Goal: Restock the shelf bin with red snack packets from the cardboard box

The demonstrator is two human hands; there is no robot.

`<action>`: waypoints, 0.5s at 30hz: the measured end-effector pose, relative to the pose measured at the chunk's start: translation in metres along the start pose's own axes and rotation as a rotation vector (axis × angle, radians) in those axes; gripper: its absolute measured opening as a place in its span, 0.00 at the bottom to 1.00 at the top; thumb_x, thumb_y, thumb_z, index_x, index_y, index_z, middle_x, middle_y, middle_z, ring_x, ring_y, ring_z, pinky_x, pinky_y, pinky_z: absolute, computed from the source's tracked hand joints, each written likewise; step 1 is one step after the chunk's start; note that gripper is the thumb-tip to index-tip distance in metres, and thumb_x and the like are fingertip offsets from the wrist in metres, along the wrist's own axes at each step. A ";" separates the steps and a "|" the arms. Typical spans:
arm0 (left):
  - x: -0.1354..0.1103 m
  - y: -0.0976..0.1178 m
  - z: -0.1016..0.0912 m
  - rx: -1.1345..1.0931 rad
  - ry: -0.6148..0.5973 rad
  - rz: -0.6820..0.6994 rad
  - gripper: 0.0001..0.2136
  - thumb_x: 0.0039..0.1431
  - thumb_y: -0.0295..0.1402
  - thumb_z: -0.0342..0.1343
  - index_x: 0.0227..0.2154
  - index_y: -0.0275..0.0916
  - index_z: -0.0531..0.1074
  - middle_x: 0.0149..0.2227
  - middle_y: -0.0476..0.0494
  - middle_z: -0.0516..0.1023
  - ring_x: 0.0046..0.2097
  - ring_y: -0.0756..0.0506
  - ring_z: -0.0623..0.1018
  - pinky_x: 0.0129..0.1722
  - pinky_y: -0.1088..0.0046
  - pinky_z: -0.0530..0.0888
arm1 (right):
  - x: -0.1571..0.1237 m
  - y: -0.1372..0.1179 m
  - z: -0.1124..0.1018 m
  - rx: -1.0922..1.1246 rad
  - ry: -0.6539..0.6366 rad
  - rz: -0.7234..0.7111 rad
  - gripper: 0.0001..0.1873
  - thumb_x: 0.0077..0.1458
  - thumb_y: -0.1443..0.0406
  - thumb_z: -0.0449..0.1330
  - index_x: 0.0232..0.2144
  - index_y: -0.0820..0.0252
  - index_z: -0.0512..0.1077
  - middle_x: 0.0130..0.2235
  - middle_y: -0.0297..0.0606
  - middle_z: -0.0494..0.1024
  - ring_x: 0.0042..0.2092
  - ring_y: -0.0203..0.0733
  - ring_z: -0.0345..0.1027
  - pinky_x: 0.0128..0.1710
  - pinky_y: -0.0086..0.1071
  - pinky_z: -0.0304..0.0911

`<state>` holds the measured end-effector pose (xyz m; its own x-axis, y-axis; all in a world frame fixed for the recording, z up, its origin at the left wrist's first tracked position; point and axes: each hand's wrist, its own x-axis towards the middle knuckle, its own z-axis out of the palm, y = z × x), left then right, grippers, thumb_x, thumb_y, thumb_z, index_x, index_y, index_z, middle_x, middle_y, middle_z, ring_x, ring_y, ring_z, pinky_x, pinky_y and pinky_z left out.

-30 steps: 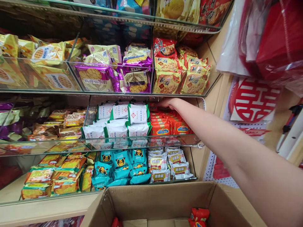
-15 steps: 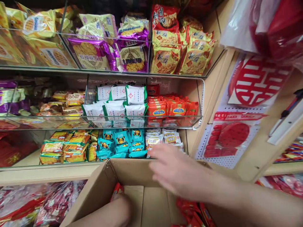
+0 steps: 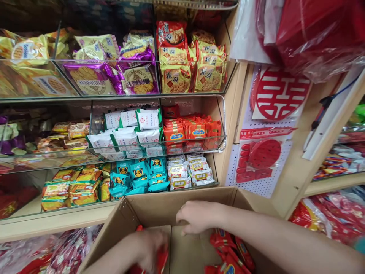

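Note:
Both of my hands are down inside an open cardboard box in front of glass shelves. My left hand is curled round red snack packets at the box's left side. My right hand hovers over the middle of the box with its fingers bent downward; whether anything is in it does not show. More red snack packets lie in the box's right part. On the middle shelf stands a row of matching orange-red packets.
Glass shelves hold white-green packets, teal packets, purple biscuit bags and yellow bags. A wooden post bounds the shelves on the right. Red paper decorations hang on a pegboard beside it.
My right hand left the orange-red packets on the middle shelf and came down into the box. My left hand moved into the box and closed on red packets. The view tilted downward.

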<state>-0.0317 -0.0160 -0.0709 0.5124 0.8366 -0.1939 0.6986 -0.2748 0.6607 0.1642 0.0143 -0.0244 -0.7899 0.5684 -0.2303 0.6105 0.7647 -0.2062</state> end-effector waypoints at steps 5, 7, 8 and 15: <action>0.004 0.035 -0.038 -0.447 0.055 0.142 0.20 0.47 0.33 0.57 0.45 0.44 0.61 0.41 0.46 0.68 0.42 0.46 0.70 0.41 0.69 0.68 | -0.020 0.005 -0.017 0.285 0.167 0.013 0.22 0.55 0.53 0.46 0.36 0.63 0.70 0.34 0.41 0.74 0.33 0.39 0.65 0.28 0.28 0.54; 0.006 0.044 -0.038 -0.651 0.105 0.168 0.21 0.48 0.32 0.57 0.46 0.44 0.60 0.42 0.46 0.67 0.46 0.46 0.68 0.44 0.69 0.67 | -0.025 0.002 -0.020 0.419 0.250 -0.011 0.22 0.55 0.50 0.46 0.36 0.63 0.68 0.33 0.38 0.72 0.32 0.36 0.63 0.28 0.27 0.54; 0.006 0.047 -0.036 -0.703 0.139 0.164 0.20 0.48 0.32 0.58 0.45 0.44 0.60 0.42 0.47 0.68 0.47 0.46 0.68 0.44 0.70 0.67 | -0.027 0.001 -0.020 0.467 0.301 -0.016 0.22 0.53 0.50 0.49 0.37 0.62 0.66 0.34 0.37 0.71 0.32 0.36 0.62 0.28 0.26 0.54; -0.001 0.047 -0.034 -0.870 0.090 0.154 0.19 0.48 0.29 0.60 0.45 0.43 0.65 0.45 0.46 0.69 0.48 0.45 0.68 0.44 0.71 0.67 | -0.027 -0.001 -0.015 0.532 0.425 0.015 0.15 0.52 0.53 0.53 0.29 0.61 0.63 0.27 0.31 0.66 0.29 0.32 0.57 0.26 0.25 0.51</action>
<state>-0.0163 -0.0133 -0.0156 0.5028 0.8641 -0.0241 -0.0204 0.0397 0.9990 0.1840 0.0031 -0.0034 -0.6692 0.7309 0.1343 0.4819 0.5644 -0.6702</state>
